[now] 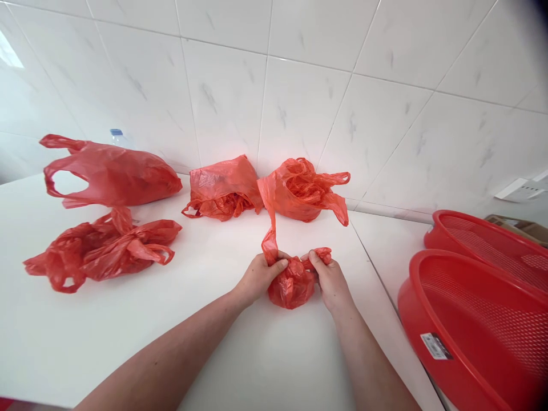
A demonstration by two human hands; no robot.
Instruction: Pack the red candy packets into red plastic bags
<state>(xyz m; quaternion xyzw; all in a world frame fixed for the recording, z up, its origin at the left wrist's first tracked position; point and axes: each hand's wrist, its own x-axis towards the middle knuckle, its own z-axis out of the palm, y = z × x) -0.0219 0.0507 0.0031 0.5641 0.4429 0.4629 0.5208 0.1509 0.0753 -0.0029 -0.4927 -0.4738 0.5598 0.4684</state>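
Observation:
A small bunched red plastic bag (291, 288) is between my two hands, low over the white table. My left hand (262, 276) pinches its left side, thumb on top, where a twisted strip stands up toward the bags behind. On the other side, my right hand (326, 276) is closed on a gathered end of the same bag that pokes out to the right. Just behind my hands lies a red bag (278, 191) stuffed with crumpled red bags, its mouth facing right. Fingers beneath the held bag are partly hidden.
Another stuffed red bag (222, 177) leans by the tiled wall (231, 85). At left lie a large filled bag (124, 174) and a pile of knotted bags (107, 251), with a blue bottle cap (116, 132) behind. Red mesh baskets (417, 297) stand at right, beside a wall socket (518, 189).

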